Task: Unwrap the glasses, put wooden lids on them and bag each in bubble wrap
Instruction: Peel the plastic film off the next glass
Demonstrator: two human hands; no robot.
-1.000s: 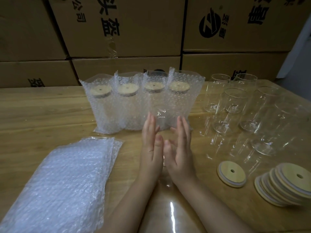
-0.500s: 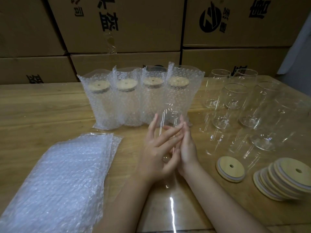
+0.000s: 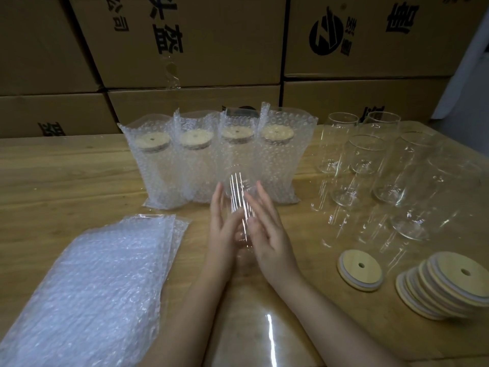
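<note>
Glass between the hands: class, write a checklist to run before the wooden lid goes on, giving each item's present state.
1. The glass is held between the left hand and the right hand: ok.
2. Wrapping fully off the glass: cannot tell.
3. A single wooden lid lies loose at the right: ok.
4. The bubble wrap bags are piled at the left: ok.
5. A hand free to fetch the lid: not ok, both are on the glass.
</note>
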